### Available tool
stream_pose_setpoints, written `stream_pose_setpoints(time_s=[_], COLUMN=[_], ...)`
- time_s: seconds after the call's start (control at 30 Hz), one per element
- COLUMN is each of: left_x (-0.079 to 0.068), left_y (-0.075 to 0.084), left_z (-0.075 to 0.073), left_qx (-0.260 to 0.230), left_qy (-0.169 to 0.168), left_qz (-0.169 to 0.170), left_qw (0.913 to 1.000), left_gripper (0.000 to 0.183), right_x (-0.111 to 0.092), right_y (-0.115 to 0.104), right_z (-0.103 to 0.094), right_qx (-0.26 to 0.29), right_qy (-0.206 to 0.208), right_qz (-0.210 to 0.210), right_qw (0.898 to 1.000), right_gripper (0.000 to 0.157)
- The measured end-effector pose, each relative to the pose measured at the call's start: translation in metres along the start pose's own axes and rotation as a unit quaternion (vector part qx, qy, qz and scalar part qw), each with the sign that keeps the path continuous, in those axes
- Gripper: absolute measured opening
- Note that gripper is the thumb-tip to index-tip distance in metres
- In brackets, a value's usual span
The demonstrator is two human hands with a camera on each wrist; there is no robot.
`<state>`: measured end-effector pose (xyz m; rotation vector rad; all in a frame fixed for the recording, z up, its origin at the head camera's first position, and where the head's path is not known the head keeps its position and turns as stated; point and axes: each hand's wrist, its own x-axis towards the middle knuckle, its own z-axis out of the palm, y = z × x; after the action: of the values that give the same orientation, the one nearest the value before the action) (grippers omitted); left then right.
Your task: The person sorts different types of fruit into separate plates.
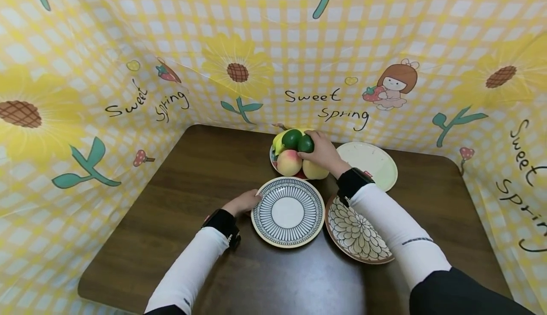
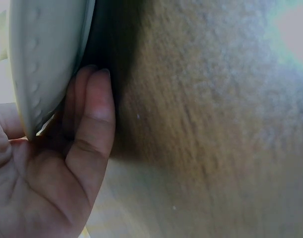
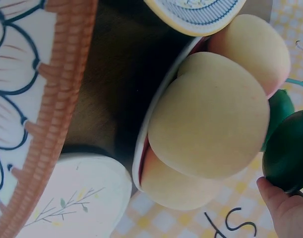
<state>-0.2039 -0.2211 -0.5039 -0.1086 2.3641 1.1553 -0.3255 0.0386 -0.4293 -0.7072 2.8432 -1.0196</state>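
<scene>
My left hand (image 1: pixel 242 203) grips the left rim of a plate (image 1: pixel 288 212) with a blue radial pattern. In the left wrist view the fingers (image 2: pixel 94 109) are under the plate, which is raised and tilted there. My right hand (image 1: pixel 322 153) holds a dark green oval fruit (image 3: pixel 289 151) above a plate of fruit (image 1: pixel 272 161) at the back. On that plate are a second green fruit (image 1: pixel 292 139), a yellow banana-like fruit (image 1: pixel 278 144) and pinkish-yellow peaches (image 1: pixel 289 163). The right wrist view shows the held fruit beside the peaches (image 3: pixel 211 116), with only fingertips visible.
A brown-rimmed plate with a petal pattern (image 1: pixel 359 229) lies under the right forearm, beside the blue-patterned plate. Behind it lies a pale cream plate (image 1: pixel 376 163). The brown wooden table (image 1: pixel 171 201) is enclosed by yellow checked cloth (image 1: pixel 273 59).
</scene>
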Motion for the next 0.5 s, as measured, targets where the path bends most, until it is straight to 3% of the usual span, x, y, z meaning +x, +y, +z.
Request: stream_pose_setpoints(time_s=[0.5], left_x=[0.0], left_y=[0.001], left_z=[0.0], left_qx=[0.004], left_qy=[0.003], left_qz=[-0.012], left_qw=[0.9999], left_gripper=[0.038], right_x=[-0.044], right_y=[-0.019], right_z=[0.006], right_qx=[0.009], right_qy=[-0.017], right_qz=[-0.079], right_qw=[0.997], right_gripper=[0.073])
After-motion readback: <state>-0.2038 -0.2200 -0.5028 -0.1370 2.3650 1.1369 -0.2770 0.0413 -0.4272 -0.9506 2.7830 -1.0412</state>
